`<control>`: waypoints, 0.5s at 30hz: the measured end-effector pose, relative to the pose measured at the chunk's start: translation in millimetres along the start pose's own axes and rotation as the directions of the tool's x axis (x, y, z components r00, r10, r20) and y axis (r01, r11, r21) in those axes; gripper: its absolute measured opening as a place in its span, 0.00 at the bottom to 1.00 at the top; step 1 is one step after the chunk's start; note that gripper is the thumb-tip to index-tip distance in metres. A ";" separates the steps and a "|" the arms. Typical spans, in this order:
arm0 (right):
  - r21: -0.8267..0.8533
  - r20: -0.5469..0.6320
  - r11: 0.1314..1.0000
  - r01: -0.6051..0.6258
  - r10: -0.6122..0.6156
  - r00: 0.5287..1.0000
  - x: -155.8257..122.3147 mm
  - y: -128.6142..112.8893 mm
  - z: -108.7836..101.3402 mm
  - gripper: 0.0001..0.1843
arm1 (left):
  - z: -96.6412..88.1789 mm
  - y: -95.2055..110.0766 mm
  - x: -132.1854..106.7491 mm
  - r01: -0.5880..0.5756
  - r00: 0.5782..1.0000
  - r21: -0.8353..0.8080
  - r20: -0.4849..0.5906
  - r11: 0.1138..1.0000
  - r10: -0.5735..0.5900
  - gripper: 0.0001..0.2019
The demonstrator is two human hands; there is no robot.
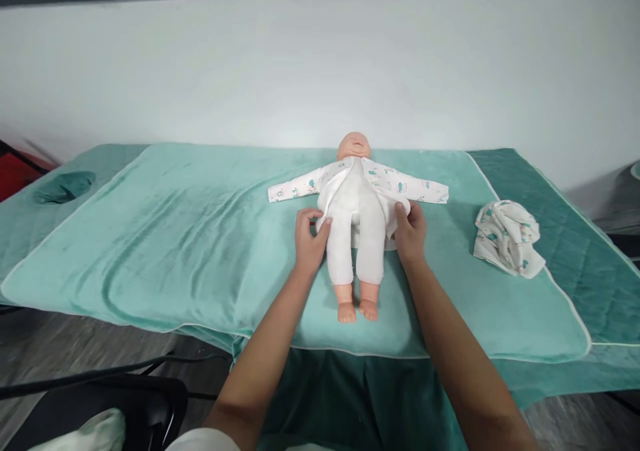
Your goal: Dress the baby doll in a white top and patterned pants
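A baby doll lies on its back, head towards the wall and bare feet towards me. Its body and legs are white. A white baby shirt with small green and red prints has its sleeves spread to both sides, and its front hangs apart over the chest. At the doll's hip, my left hand is closed on the shirt's left front edge. My right hand pinches the lower corner of the right front panel, a little out from the doll's side. The fabric inside both grips is partly hidden.
A crumpled printed baby garment lies to the right on the light green cover of the padded table. A face hole is at the table's left end. Close behind rises a white wall. A black chair stands lower left.
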State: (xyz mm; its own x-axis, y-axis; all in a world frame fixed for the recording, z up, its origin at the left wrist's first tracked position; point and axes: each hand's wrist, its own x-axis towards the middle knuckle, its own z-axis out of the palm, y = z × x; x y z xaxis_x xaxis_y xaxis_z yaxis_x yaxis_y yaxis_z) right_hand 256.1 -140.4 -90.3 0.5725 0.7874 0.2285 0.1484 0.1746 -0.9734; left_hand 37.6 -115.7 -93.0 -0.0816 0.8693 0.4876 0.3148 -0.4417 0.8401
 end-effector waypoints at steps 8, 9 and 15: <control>0.030 0.031 0.981 -0.191 0.190 0.981 -4.9 1.0 -7.6 0.32 | -0.5 -8.5 1.5 0.241 0.970 -0.078 -0.025 0.967 -0.244 0.09; -0.016 0.033 0.980 -0.196 0.197 0.980 -8.9 -0.8 -9.3 0.32 | -0.9 -10.2 1.6 0.263 0.961 -0.097 -0.059 0.960 -0.269 0.09; -0.317 0.038 0.948 0.016 -0.004 0.999 -19.9 -4.4 -14.1 0.22 | -2.9 -14.6 2.0 0.279 0.941 -0.148 -0.153 0.949 -0.301 0.09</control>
State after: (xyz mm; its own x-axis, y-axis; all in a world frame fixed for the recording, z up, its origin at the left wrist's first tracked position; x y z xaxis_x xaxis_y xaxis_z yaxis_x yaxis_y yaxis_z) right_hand 255.4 -165.2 -90.4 0.5409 0.8086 0.2315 0.4051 -0.0093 -0.9142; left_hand 30.1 -108.2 -103.7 -0.3162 0.9172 0.2426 0.1358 -0.2093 0.9684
